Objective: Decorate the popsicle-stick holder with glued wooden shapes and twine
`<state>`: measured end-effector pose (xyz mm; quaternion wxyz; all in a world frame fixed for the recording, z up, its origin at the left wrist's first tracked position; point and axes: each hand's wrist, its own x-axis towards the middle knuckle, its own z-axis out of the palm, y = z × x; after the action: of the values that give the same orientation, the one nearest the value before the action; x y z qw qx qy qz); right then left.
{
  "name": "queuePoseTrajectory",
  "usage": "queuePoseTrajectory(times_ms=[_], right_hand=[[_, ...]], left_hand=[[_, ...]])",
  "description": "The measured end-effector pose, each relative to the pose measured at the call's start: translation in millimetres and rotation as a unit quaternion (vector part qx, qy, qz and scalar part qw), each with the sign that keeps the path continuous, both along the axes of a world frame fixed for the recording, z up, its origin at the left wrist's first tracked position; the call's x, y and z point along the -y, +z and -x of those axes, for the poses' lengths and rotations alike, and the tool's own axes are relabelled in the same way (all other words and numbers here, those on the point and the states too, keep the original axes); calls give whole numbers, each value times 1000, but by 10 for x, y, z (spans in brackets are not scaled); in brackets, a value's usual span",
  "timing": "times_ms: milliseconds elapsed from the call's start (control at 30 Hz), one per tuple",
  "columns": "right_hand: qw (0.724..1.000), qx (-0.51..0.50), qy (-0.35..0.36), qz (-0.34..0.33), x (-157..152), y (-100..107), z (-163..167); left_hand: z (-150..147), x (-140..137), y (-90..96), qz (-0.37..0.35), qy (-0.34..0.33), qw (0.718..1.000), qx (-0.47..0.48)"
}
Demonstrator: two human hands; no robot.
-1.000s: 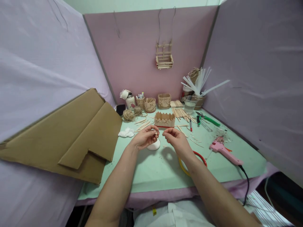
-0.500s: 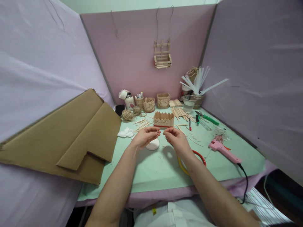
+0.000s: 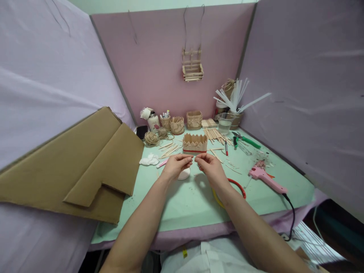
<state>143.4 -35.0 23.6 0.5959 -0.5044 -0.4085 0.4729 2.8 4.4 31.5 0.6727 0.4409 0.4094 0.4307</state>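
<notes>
My left hand point(image 3: 176, 166) and my right hand point(image 3: 209, 166) face each other over the table, fingertips pinched and a small gap apart. Whatever each pinch holds is too small to make out. Just behind them stands a small box with a zigzag rim and a red line along its base point(image 3: 195, 144). Beneath my left hand lies a white round disc point(image 3: 184, 174), partly covered by the fingers. A pink pen-like tool point(image 3: 162, 163) pokes out left of that hand. Under my right wrist is a red and yellow ring point(image 3: 239, 186), partly hidden by the forearm.
A pink glue gun point(image 3: 267, 180) with a black cord lies at right, near green-handled pliers point(image 3: 248, 142). Wooden sticks point(image 3: 216, 135), twine balls point(image 3: 151, 139) and a clear water cup point(image 3: 225, 124) sit farther back. Folded cardboard point(image 3: 93, 167) leans at left.
My left hand has shifted slightly right relative to the disc, uncovering the pink pen-like tool. Both hands stay pinched close together. The whole view has shifted a little.
</notes>
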Motion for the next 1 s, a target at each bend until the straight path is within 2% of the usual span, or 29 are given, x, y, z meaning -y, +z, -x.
queuePoseTrajectory(times_ms=[167,433,733,1000], right_hand=[[1000,20,-10,8,-9,-17,4],[999,39,-11,22,-1,-11,3],[999,22,-4,29,3,-8,5],[999,38,-12,17,-9,-49,10]], left_hand=[[-24,14,-13,-3,0,1000,-25],[-42,75,11,-80,-13,994,-73],[-73,110,49,-105,-1,992,-75],[-92,97,5,-125,5,987,-99]])
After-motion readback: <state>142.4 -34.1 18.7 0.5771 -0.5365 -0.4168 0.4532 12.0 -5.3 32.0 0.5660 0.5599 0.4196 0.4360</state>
